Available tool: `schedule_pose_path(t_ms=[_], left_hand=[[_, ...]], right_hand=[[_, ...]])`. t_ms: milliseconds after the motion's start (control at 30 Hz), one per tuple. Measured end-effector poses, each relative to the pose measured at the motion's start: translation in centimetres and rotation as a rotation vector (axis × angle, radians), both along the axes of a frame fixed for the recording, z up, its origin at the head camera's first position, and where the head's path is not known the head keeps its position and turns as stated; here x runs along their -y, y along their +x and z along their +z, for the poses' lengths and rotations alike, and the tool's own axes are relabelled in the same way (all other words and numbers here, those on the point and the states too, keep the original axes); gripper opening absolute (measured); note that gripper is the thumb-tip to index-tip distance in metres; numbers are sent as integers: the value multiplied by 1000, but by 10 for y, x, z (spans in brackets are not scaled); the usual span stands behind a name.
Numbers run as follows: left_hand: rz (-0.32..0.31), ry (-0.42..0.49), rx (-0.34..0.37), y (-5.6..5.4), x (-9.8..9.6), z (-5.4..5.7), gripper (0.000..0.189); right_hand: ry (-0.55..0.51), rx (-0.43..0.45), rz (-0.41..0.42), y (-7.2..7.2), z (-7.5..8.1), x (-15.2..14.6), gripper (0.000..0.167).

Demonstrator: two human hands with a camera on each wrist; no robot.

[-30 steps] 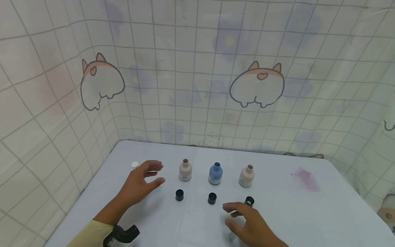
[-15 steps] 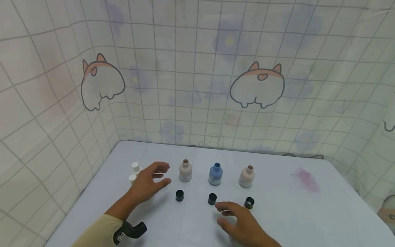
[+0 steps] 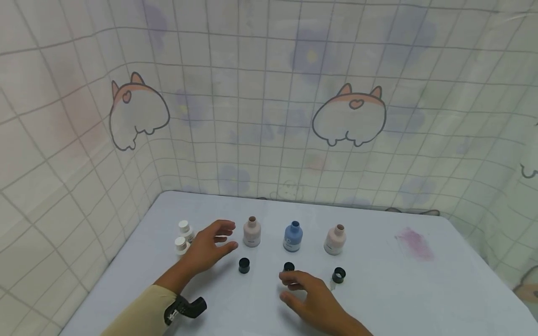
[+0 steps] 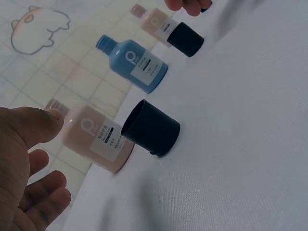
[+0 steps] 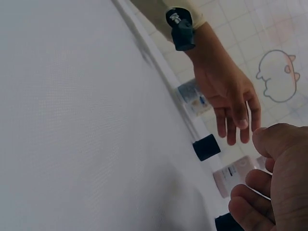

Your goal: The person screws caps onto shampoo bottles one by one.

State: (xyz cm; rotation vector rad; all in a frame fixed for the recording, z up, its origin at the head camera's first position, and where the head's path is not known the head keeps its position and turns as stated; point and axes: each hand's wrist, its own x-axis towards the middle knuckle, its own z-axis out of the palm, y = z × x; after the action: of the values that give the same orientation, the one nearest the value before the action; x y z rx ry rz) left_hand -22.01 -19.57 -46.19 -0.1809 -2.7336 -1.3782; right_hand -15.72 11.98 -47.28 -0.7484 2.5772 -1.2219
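Observation:
Three uncapped bottles stand upright in a row: a pale pink one on the left, a blue one in the middle and another pale pink one on the right. In front of each lies a black cap: left, middle and right. My left hand hovers just left of the left pink bottle, fingers loosely bent and holding nothing; in the left wrist view its thumb overlaps that bottle's neck. My right hand, also holding nothing, partly covers the middle cap with its fingertips.
Two small white-capped bottles, one farther back and one nearer, stand behind my left wrist, partly hidden. A pink stain marks the white table on the right. A grid-patterned curtain hangs behind the table.
My left hand has moved right toward the left pink bottle, uncovering the white-capped bottles. My right hand has moved left, from beside the right cap to the middle cap.

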Motion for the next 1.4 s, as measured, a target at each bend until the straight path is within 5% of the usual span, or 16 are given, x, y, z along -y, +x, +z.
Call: schedule_pose_path(t_ms=[633,1200,1400], left_hand=[[-9,40,28,-14,-7,-6,55],[-19,44,28,-25,-15,-11,60],[-35,68,32,-27,-16,-12,61]], right_hand=[[23,48,-9,-7,2,35,49],[-100,57,11,-16,-7,58,49],[-48,61,-8,-18,-3,65,52]])
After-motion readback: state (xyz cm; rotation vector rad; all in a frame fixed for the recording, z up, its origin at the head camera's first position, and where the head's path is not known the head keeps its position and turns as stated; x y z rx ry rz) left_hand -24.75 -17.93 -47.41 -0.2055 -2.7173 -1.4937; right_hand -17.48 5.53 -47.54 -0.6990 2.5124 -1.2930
